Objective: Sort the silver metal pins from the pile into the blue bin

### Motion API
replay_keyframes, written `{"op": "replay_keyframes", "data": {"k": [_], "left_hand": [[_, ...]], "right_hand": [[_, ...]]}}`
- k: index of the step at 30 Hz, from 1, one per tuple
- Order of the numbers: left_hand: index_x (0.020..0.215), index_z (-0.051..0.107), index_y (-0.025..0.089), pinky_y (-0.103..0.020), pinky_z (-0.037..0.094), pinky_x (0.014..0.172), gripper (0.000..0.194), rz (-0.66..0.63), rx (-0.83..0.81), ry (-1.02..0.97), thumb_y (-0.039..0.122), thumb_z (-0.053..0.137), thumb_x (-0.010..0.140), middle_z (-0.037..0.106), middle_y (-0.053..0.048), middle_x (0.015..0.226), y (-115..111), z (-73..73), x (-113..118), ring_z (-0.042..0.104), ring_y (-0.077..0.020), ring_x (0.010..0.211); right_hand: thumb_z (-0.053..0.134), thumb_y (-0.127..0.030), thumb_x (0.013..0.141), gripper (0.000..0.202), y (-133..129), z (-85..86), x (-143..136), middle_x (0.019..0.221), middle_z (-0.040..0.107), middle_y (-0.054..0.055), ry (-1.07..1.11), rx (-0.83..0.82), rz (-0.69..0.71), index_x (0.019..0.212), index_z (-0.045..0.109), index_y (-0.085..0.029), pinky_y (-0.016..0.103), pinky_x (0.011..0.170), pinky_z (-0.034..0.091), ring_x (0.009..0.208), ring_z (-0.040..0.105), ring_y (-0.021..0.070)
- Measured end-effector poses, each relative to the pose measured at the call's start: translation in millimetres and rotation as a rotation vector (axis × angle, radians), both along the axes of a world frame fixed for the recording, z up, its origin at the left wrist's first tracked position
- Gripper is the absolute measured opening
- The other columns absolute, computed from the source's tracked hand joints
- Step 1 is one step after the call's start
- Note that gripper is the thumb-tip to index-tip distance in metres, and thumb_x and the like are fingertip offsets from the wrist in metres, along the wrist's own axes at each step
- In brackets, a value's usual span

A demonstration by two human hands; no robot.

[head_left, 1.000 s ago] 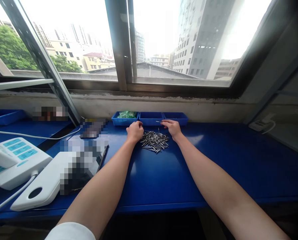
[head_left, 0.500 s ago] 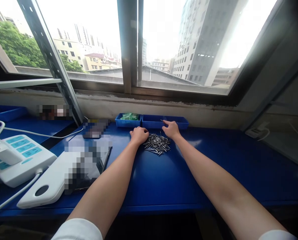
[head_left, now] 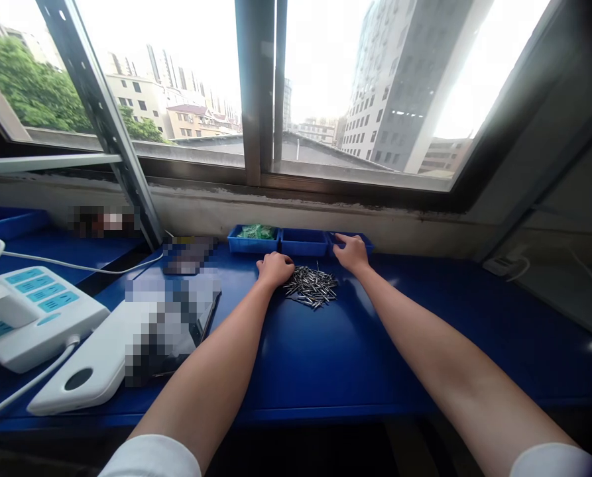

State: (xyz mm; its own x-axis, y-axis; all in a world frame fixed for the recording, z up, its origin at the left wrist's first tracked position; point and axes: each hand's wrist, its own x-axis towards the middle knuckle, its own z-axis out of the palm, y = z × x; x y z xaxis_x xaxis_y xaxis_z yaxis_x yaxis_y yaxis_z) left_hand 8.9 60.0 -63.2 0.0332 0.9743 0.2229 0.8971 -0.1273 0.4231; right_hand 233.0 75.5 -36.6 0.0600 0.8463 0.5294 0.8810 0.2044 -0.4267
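Observation:
A loose pile of thin, dark and silvery metal pins (head_left: pixel 313 286) lies on the blue tabletop, their exact kind too small to tell. My left hand (head_left: pixel 274 270) rests at the pile's left edge with fingers curled down; what is under its fingertips is hidden. Above the right-hand blue bin (head_left: pixel 368 245), my right hand (head_left: pixel 351 253) is closed in a pinch. A tiny dark pin seems to stick out leftward from its fingertips. The middle blue bin (head_left: pixel 303 244) is just left of that hand. Green plastic bags (head_left: pixel 256 232) fill the left blue bin (head_left: pixel 246 246).
Left of my arm are a white device (head_left: pixel 79 371) with a dark round spot, a white power strip (head_left: pixel 52 301) with cables, and blurred items. A metal shelf post (head_left: pixel 111 132) rises at the left. The window (head_left: pixel 176 179) stands behind the bins.
My right hand has moved right, from the divide between the middle and right bins to over the right bin. My left hand has stayed at the pile.

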Motion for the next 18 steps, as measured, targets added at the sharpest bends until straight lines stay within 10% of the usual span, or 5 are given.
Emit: {"op": "replay_keyframes", "data": {"k": [18], "left_hand": [[0.086, 0.073, 0.029, -0.044, 0.034, 0.09, 0.03, 0.042, -0.053, -0.004, 0.038, 0.048, 0.073, 0.067, -0.004, 0.108, -0.5, 6.1, 3.0, 0.051, -0.0313, 0.111]], "right_hand": [[0.052, -0.029, 0.078, 0.043, -1.9, -7.9, 25.8, 0.102, 0.069, 0.007, 0.013, -0.018, -0.07, 0.119, 0.062, -0.02, 0.037, 0.096, 0.039, 0.11, 0.05, 0.0244]]}}
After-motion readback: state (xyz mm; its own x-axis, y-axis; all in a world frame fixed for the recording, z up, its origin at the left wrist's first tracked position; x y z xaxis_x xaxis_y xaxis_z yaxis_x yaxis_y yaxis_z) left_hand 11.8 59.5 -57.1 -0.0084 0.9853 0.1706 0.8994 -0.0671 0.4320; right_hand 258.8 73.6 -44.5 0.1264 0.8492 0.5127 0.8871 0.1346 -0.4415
